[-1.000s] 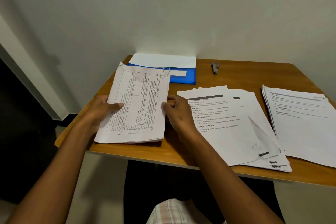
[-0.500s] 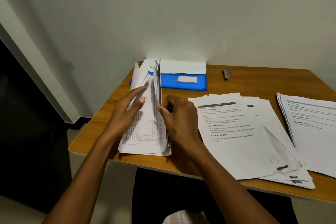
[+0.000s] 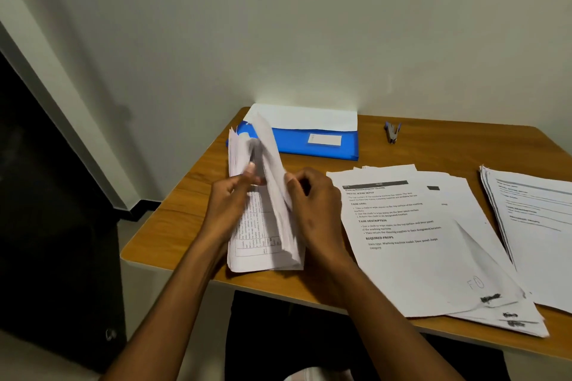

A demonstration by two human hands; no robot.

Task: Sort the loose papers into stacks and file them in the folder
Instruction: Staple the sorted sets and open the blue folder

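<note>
Papers everywhere on this wooden table (image 3: 173, 219), and both hands are busy at the near left corner. A thick bundle of printed sheets (image 3: 263, 244) stands tilted up off the tabletop, its lower edge resting near the front edge, its upper pages fanned apart and blurred. On the one side, the left hand (image 3: 230, 204) has its fingers curled against the bundle's left face, the thumb tip pressing on the pages near the middle. Across from it, the right hand (image 3: 312, 210) curls in from the other side, thumb and fingers pinching the lifted sheets along the right edge.

Behind the bundle, at the back of the table against the wall, lies the blue folder (image 3: 315, 145), flat, with a white label on its cover and a white sheet (image 3: 306, 117) poking out from its far edge. Just right of the folder sits a small staple remover (image 3: 392, 132).

Right of the hands, a loose fanned stack of printed pages (image 3: 418, 241) lies flat, one lower corner folded over. Further right, apart from it, another stack (image 3: 538, 226) runs off the picture's edge.
</note>
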